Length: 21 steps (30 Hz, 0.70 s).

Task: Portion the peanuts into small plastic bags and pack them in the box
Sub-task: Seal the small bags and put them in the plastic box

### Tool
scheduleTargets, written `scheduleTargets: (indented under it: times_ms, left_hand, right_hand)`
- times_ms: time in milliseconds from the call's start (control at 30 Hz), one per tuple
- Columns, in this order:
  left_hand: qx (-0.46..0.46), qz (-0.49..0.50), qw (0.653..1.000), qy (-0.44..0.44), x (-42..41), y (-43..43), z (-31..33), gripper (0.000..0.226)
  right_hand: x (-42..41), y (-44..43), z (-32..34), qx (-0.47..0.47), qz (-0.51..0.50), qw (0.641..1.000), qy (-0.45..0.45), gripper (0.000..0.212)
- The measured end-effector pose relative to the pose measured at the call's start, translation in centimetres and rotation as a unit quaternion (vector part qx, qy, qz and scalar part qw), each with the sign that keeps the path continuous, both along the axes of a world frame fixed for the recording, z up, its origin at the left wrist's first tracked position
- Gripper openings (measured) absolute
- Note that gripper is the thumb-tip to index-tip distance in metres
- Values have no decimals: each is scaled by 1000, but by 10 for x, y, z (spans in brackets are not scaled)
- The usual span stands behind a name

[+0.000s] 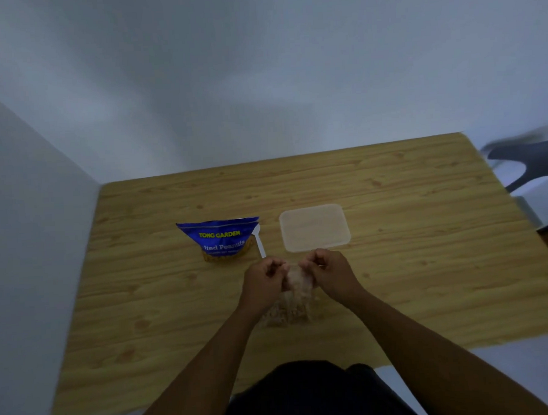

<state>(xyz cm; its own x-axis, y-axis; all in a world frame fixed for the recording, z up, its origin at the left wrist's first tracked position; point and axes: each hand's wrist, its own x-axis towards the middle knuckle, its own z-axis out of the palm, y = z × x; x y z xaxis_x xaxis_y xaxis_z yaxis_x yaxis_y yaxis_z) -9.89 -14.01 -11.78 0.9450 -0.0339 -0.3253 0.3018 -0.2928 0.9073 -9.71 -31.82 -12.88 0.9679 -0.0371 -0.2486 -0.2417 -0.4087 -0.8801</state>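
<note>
Left hand and right hand pinch, fingers curled, the clear, peanut-filled small bag by its top.

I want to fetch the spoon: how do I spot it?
On the wooden table, find the blue peanut bag left of centre. The spoon lies beside its right side, bowl away from the person. It is thin and white, unlike the broad translucent box further right.

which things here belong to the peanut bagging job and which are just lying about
For the job: small plastic bag with peanuts, pinched between left hand and right hand; blue peanut packet; white spoon; translucent plastic box.

Just lying about: dark chair beside the table.
</note>
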Motion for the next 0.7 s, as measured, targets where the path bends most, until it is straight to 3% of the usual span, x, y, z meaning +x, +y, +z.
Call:
scheduleTargets:
  times_ms: [100,233,500,600,700]
  left_hand:
    - [35,-26,997,62,-9,-2,-15,14]
    - [201,-60,977,42,-15,0,-36,23]
    - [313,-137,940,27,-10,-7,-51,31]
    - [313,-119,942,26,-10,-6,-54,19]
    - [305,-104,947,6,-9,-4,-53,10]
  right_hand:
    - [-13,-23,-14,-23,4,999,37,23]
    - [-26,-50,-31,-95,6,992,78,18]
    - [-25,-57,-43,-153,-24,984,90,5]
    - [-24,-55,-45,-216,-25,973,74,29]
    - [-30,-53,-47,-287,2,957,-27,37]
